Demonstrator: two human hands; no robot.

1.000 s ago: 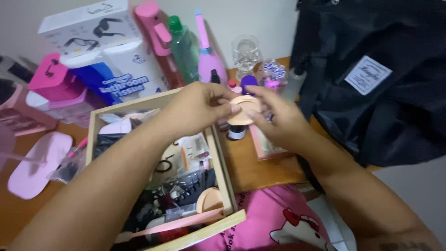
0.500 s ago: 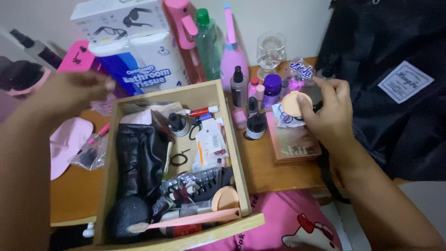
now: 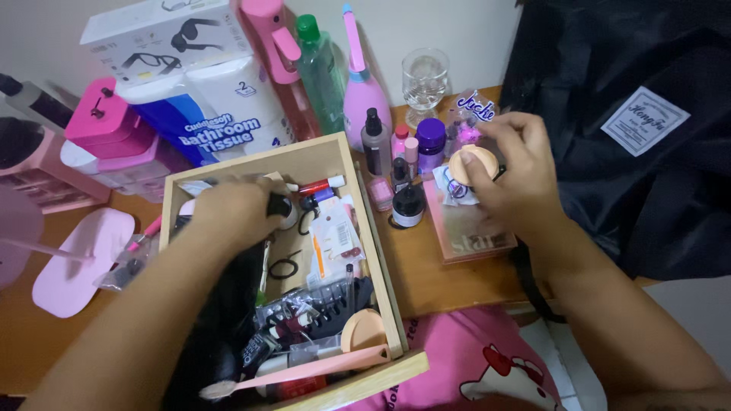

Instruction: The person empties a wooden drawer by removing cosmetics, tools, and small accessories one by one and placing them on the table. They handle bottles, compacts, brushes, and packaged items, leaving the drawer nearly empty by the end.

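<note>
Home dressing table: cosmetics bottles (image 3: 373, 141), tissue pack (image 3: 213, 114).

Kinda dim, flat indoor light, no hard shadows. Left hand (image 3: 232, 209) is motion-blurred, edges look stretched, black bag (image 3: 632, 122) loses nearly all detail.

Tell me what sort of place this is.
Probably a bedroom dressing table at home: small cosmetic bottles crowd the wooden tabletop, an open wooden drawer holds makeup odds and ends, and a makeup palette lies beside it.

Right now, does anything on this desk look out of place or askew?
Yes. The wooden drawer sits pulled out and skewed, crammed with jumbled cosmetics, and a long pink brush lies across its front edge, its bristle end poking past the wood.
</note>
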